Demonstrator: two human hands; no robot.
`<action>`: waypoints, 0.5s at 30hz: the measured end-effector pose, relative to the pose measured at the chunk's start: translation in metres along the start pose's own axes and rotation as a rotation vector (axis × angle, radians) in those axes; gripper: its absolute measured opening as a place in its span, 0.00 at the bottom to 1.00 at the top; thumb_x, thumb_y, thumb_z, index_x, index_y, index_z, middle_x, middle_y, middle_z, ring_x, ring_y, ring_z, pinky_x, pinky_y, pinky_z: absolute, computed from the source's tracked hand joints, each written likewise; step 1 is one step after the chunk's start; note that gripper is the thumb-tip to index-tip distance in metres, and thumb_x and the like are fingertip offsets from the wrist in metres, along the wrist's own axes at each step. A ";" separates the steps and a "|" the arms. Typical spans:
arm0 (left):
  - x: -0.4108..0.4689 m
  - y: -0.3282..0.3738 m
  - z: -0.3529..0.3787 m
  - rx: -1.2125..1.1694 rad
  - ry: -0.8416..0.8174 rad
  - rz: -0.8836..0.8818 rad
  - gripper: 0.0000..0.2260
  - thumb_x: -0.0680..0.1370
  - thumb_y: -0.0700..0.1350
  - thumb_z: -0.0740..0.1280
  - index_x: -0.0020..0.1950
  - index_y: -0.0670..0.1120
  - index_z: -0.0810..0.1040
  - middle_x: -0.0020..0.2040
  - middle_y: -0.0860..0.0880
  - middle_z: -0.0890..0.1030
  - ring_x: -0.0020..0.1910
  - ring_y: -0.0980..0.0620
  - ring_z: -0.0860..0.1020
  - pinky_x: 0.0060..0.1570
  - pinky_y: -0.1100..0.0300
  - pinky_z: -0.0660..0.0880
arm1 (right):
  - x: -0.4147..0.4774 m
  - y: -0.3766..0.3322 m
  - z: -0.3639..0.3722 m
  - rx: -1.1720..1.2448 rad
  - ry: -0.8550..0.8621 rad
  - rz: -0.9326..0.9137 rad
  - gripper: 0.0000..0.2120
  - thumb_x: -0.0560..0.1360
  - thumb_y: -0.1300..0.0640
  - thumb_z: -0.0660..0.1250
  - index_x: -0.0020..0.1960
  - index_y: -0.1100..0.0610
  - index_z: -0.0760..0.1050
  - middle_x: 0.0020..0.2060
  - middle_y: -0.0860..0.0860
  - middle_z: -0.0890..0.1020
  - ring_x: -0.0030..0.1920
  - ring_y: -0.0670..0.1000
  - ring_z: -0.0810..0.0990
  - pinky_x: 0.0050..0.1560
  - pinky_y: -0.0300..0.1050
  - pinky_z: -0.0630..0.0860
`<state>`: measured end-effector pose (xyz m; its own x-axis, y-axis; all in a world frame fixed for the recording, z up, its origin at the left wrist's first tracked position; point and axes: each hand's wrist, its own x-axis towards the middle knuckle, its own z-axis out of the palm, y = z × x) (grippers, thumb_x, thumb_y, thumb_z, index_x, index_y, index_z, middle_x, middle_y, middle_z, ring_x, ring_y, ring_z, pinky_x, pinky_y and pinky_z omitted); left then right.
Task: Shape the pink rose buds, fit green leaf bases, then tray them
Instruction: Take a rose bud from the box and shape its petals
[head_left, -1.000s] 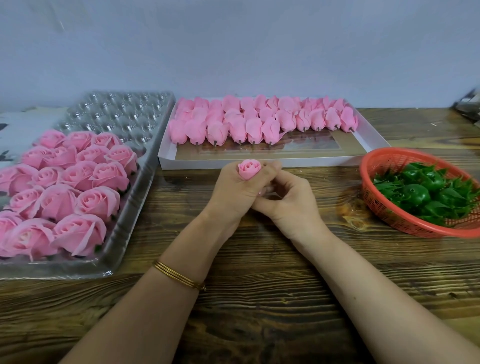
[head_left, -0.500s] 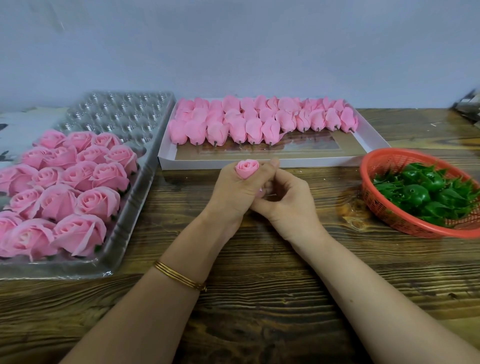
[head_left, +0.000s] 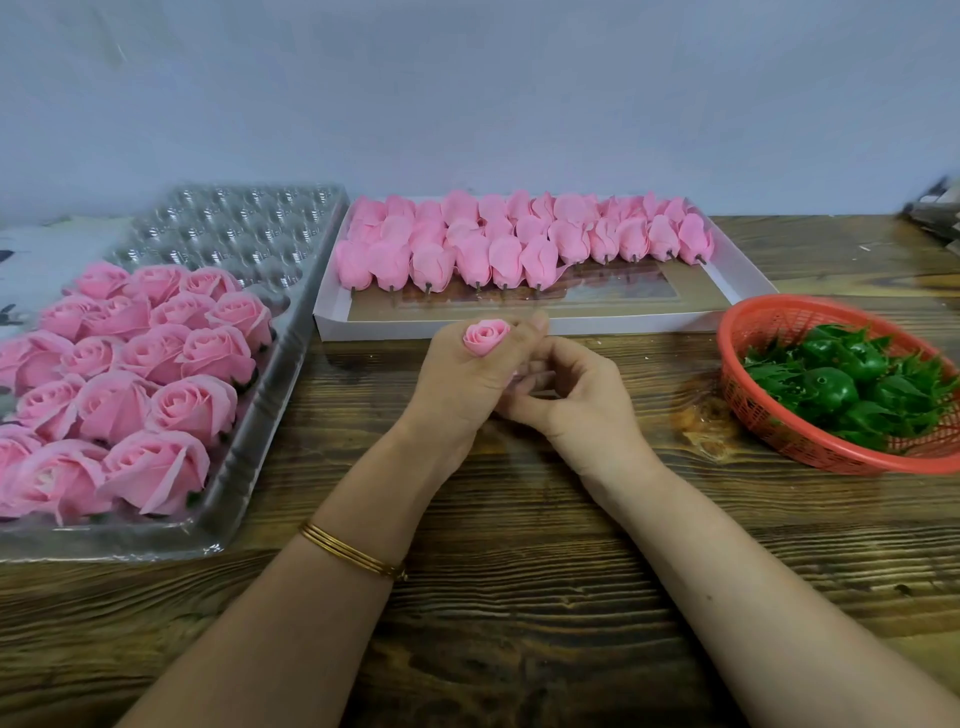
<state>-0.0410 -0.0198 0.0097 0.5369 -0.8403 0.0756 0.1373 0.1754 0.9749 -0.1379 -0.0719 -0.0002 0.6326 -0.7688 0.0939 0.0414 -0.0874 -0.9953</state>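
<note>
Soft even light, faint shadows; glare on clear tray (head_left: 291, 322); wide-angle edge distortion.

A plain pale grey-blue wall (head_left: 467, 78) runs behind the table (head_left: 519, 597), matte and evenly lit. The table top is dark, strongly grained wood. A white patterned sheet (head_left: 31, 260) lies at its far left edge.
</note>
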 end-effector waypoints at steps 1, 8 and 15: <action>0.000 0.000 0.000 0.017 0.034 0.019 0.15 0.79 0.41 0.68 0.47 0.27 0.76 0.39 0.39 0.78 0.39 0.47 0.78 0.41 0.56 0.76 | 0.000 0.000 0.000 0.040 0.030 0.028 0.16 0.62 0.72 0.75 0.44 0.58 0.77 0.34 0.47 0.79 0.33 0.42 0.76 0.38 0.38 0.75; 0.000 -0.004 -0.003 0.347 0.029 0.146 0.19 0.78 0.43 0.70 0.41 0.26 0.74 0.36 0.31 0.76 0.35 0.43 0.71 0.38 0.48 0.72 | 0.003 -0.004 -0.007 0.303 0.130 0.108 0.05 0.72 0.61 0.70 0.47 0.59 0.76 0.38 0.53 0.79 0.39 0.48 0.78 0.42 0.42 0.75; -0.001 -0.008 -0.002 0.463 -0.023 0.142 0.11 0.77 0.45 0.72 0.41 0.37 0.81 0.40 0.38 0.83 0.43 0.38 0.81 0.47 0.40 0.78 | 0.000 -0.002 -0.003 0.216 0.112 0.108 0.24 0.65 0.52 0.75 0.53 0.66 0.77 0.49 0.66 0.82 0.48 0.57 0.83 0.53 0.54 0.79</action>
<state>-0.0409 -0.0188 0.0016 0.5040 -0.8366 0.2144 -0.3235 0.0473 0.9451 -0.1402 -0.0739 0.0023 0.5532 -0.8328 -0.0231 0.1505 0.1271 -0.9804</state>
